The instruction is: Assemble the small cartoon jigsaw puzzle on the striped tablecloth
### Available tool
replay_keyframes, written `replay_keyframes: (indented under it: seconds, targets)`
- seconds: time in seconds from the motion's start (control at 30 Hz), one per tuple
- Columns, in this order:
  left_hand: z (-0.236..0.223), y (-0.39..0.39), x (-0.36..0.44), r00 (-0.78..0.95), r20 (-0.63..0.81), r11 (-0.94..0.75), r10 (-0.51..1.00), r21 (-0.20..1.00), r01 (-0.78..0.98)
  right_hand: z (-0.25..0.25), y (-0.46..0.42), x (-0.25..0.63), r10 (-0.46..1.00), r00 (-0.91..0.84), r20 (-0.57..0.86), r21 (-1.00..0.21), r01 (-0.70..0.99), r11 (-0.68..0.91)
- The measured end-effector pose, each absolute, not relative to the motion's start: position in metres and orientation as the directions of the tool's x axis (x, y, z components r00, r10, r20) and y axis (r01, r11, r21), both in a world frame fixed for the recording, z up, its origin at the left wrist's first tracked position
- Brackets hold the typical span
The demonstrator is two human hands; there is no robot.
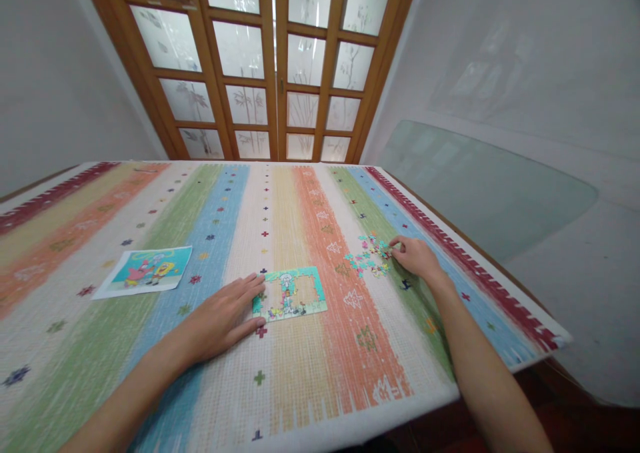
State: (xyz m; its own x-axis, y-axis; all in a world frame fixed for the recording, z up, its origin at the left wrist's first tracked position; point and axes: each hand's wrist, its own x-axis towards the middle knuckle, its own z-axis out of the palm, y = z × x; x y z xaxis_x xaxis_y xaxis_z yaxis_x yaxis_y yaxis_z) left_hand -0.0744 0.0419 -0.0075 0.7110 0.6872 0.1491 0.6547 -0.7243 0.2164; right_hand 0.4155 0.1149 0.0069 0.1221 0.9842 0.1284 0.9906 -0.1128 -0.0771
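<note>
A partly filled jigsaw puzzle lies flat on the cloth, its teal border and a standing cartoon figure in place around bare tan gaps. My left hand rests at its left edge, fingers stretched out and thumb apart, with the fingertips touching the frame. To the right is a loose pile of small jigsaw pieces in teal, pink and yellow. At the pile's right side my right hand has thumb and index finger pinched together, seemingly on one piece, mostly hidden by the fingertips.
A printed cartoon picture lies on the left of the table. Beneath everything is a striped tablecloth. Wooden glazed doors stand behind the table's far edge, and a pane of glass leans by the right wall.
</note>
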Motion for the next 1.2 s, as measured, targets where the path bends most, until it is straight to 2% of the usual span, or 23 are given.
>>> replay_keyframes:
  seconds: [0.37,0.87,1.03,1.2]
  targets:
    - [-0.0077,0.0428,-0.0737,0.708,0.148,-0.722,0.69,0.208,0.66,0.0075,0.1162,0.4152,0.967,0.203,0.153,-0.077,0.978,-0.193]
    - [-0.0069,0.0436,-0.0726,0.714,0.138,-0.725,0.686,0.203,0.658,0.0098,0.116,0.4129,0.946,0.309,0.1,-0.079,0.95,-0.302]
    - [-0.0084,0.0439,-0.074,0.714,0.148,-0.727,0.685,0.205,0.655,0.0081,0.1171,0.4146,0.947,0.308,0.092,-0.103,0.949,-0.298]
    - [-0.0107,0.0443,-0.0755,0.712,0.158,-0.729,0.684,0.196,0.656,0.0122,0.1181,0.4179,0.966,0.245,0.077,-0.164,0.959,-0.231]
